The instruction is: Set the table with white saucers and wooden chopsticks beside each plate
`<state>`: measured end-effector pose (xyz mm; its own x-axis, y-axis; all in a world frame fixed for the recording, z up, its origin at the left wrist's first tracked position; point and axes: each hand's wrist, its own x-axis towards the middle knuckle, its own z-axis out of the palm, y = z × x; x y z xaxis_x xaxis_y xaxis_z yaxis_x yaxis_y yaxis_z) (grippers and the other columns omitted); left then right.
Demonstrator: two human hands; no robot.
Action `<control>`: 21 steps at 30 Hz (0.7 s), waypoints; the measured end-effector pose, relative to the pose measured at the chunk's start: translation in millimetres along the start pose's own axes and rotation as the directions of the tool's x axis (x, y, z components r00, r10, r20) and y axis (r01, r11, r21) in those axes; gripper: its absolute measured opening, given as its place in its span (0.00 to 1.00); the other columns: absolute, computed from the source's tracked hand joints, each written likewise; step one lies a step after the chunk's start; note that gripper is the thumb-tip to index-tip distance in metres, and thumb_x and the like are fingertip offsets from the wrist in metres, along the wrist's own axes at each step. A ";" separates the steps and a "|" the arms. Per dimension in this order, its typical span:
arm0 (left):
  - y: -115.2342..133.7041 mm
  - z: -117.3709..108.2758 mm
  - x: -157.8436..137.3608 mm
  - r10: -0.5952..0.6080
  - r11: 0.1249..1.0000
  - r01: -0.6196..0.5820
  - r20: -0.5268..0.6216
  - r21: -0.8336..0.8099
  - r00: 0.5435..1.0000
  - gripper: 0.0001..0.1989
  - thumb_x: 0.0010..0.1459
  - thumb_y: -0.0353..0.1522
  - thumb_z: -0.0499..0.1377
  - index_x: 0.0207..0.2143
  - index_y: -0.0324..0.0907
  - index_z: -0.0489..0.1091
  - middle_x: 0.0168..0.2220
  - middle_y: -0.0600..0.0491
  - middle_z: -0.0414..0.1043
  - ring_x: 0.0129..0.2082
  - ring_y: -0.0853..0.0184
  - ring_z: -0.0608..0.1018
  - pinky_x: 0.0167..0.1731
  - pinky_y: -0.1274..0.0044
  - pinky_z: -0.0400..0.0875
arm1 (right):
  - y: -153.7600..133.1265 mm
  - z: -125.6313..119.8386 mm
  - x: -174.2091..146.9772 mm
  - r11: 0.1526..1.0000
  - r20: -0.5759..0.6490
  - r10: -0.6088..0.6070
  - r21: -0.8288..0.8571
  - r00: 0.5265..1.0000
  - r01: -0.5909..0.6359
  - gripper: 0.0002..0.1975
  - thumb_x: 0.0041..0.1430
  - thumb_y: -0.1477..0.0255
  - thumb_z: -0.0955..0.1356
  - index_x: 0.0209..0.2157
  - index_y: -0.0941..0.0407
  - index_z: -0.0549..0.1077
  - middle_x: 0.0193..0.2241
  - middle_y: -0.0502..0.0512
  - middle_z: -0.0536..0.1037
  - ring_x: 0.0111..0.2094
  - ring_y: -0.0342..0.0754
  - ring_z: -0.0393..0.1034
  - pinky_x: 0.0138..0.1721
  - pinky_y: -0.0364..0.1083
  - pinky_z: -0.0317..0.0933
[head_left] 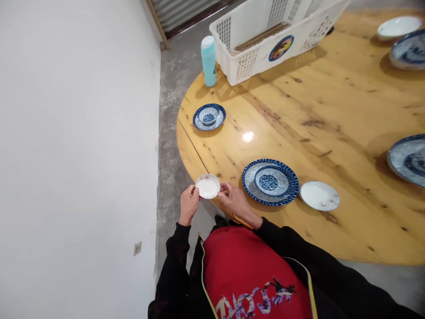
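Note:
Between my two hands is a small white saucer (207, 186) with a faint pattern on its rim, held over the table's near edge. My left hand (189, 201) pinches its left side, thumb on top. On the opposite side, the fingers of my right hand (233, 198) close on the rim. Just right of my right hand lies a large blue-patterned plate (248, 186) with a smaller blue-and-white dish (269, 181) on it. A white bowl (319, 196) sits beside that plate. Farther back, another blue-rimmed plate (198, 125) carries a small bowl (208, 116).
A white plastic basket (245, 68) with brown pieces inside stands at the back, a turquoise bottle (208, 62) at its left corner. On the right are blue-patterned dishes (410, 159) and a white bowl (398, 27). The wooden table (348, 110) curves near a white wall (79, 133).

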<state>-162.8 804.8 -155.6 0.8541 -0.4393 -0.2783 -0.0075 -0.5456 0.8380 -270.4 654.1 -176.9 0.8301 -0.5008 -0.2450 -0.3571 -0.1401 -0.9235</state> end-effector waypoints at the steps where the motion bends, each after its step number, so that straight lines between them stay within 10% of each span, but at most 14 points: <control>1: -0.8 -1.0 1.2 -0.012 1.000 0.012 -0.002 0.017 1.000 0.11 0.62 0.36 0.52 0.30 0.41 0.69 0.28 0.55 0.71 0.27 0.69 0.76 0.30 0.80 0.71 | 1.1 3.4 -0.9 1.000 0.020 0.003 0.012 1.000 -0.003 0.13 0.55 0.72 0.66 0.43 0.58 0.74 0.34 0.55 0.81 0.31 0.48 0.75 0.33 0.43 0.65; 9: 3.2 18.8 37.9 -0.024 0.994 0.018 0.054 0.108 0.998 0.13 0.63 0.37 0.50 0.26 0.43 0.63 0.27 0.56 0.66 0.27 0.69 0.73 0.30 0.81 0.70 | 11.1 -3.7 15.1 0.996 -0.074 0.068 0.060 0.995 -0.064 0.16 0.57 0.70 0.67 0.47 0.57 0.75 0.36 0.56 0.81 0.33 0.49 0.77 0.35 0.44 0.67; 21: 31.5 19.6 182.8 0.190 0.864 -0.333 0.366 0.377 0.911 0.13 0.66 0.29 0.51 0.27 0.43 0.66 0.27 0.54 0.70 0.31 0.66 0.72 0.35 0.77 0.63 | 11.8 20.9 105.0 0.935 -0.361 0.291 0.304 0.886 -0.183 0.21 0.52 0.70 0.69 0.48 0.60 0.74 0.35 0.57 0.80 0.33 0.51 0.77 0.34 0.46 0.70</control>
<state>-17.0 693.4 -189.3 0.5860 -0.7655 -0.2658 -0.4867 -0.5948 0.6398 -178.5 617.7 -219.7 0.4773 -0.7926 -0.3794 -0.3561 0.2203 -0.9081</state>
